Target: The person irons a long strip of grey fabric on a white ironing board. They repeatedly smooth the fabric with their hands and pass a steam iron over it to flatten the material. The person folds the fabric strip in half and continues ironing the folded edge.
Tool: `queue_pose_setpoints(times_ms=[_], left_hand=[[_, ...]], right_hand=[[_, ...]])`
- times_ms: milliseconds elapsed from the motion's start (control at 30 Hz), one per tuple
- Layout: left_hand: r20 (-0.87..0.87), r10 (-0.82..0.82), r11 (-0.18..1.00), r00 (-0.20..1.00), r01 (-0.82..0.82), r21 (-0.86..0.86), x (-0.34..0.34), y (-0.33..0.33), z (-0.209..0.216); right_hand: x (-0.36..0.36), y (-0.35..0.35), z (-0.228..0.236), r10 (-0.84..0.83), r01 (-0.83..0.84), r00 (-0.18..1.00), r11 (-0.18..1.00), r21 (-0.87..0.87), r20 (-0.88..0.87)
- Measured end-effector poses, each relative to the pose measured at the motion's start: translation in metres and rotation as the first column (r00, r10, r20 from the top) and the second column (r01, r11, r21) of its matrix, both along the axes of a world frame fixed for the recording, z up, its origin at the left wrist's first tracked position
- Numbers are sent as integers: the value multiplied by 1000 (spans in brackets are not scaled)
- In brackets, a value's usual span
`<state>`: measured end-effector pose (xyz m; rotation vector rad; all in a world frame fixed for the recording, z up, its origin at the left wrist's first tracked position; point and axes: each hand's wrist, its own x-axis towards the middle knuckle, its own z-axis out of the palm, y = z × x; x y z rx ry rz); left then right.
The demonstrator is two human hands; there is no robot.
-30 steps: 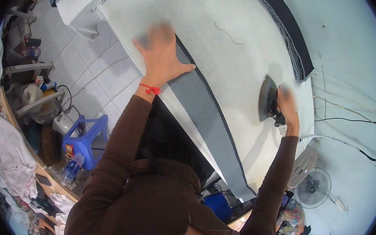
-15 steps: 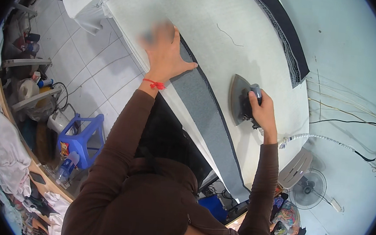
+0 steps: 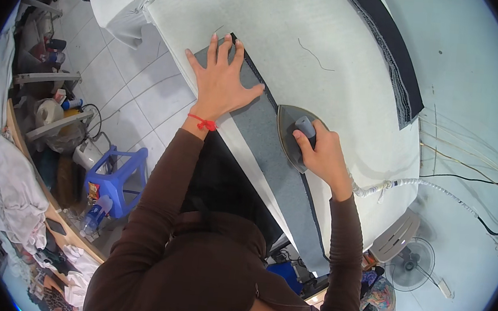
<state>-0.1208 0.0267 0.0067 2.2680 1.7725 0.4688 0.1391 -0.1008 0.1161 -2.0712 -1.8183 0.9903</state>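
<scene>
From afar I see the left hand, fingers apart, on the grey strip along the near edge of the white table; the right hand, fingers clamped on its handle, has the iron over the strip's dark border.

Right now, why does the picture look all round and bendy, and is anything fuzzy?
In the head view, the wide fisheye lens leaves black corners and makes the dark cloth stack look bowed; also in the head view, the left hand, right hand and iron look fairly sharp, while the fan in the background looks softer.
</scene>
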Motion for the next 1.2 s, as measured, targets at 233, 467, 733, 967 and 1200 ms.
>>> queue_pose_setpoints(times_ms=[233, 467, 733, 967, 1200], left_hand=[[82, 77, 978, 994, -91, 187, -12, 28, -27], [126, 115, 985, 985, -129, 115, -10, 41, -13], [-17, 72, 994, 997, -71, 79, -4, 24, -4], [20, 23, 999, 1000, -23, -27, -13, 21, 3], [77, 45, 997, 996, -40, -68, -11, 24, 3]], right_hand=[[-8, 2, -5, -26, 29, 999, 996, 79, -37], [-12, 7, -4, -11, 10, 1000, 1000, 23, 6], [-18, 12, -5, 22, -21, 1000, 999, 29, -4], [-18, 17, -2, 4, -5, 999, 1000, -30, -45], [-13, 21, 2, 12, -14, 999, 999, -36, -50]])
